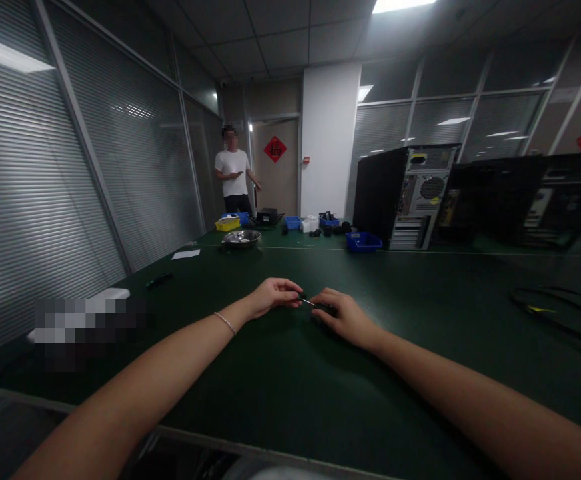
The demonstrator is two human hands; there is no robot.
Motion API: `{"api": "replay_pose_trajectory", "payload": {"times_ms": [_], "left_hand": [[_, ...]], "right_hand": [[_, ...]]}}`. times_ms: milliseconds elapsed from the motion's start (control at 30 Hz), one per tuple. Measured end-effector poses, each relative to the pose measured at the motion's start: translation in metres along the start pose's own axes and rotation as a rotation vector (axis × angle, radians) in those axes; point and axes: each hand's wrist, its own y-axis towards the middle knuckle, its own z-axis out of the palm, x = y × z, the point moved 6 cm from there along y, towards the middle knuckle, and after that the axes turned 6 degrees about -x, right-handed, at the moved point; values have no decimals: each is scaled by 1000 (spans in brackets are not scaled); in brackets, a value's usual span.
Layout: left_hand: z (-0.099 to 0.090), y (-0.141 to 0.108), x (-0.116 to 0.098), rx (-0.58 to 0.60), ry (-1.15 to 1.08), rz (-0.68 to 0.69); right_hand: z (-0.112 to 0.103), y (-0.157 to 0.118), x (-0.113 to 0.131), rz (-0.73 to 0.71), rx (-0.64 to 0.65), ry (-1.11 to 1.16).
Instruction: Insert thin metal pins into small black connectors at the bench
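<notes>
Both hands were held close together over the dark green tabletop [280, 393], near its middle. The left hand [270, 297] was seen with thumb and fingertips [294, 295] pinched together; the grip was clenched on the tip of a thin, pale shaft that ran toward the other hand. The right hand [346, 319] was laid low on the tabletop, its fingers curled over a small dark tool [324, 309], which was pressed beneath them and held there. The tool therefore lay between the two grips, its dark body under the right fingers and its slender end in the left pinch; what kind of tool it was could not be told.

Farther back, a metal bowl [241, 238], a yellow bin [227, 225], a blue bin [363, 241] and a computer tower [405, 197] were set on the tabletop. A person in a white shirt [233, 172] was seen standing at the far end. A black cable [560, 310] lay to the right.
</notes>
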Motion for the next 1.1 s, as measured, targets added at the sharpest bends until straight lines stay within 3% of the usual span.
{"api": "replay_pose_trajectory", "payload": {"times_ms": [333, 533, 700, 1100], "left_hand": [[3, -1, -2, 20, -15, 29], [-4, 5, 0, -107, -121, 117], [-14, 10, 5, -208, -64, 107], [-5, 7, 0, -108, 62, 123]], "right_hand": [[-1, 0, 4, 0, 15, 26], [-3, 1, -1, 49, -30, 3], [-2, 1, -2, 51, -26, 7], [-2, 1, -2, 48, -53, -1]]}}
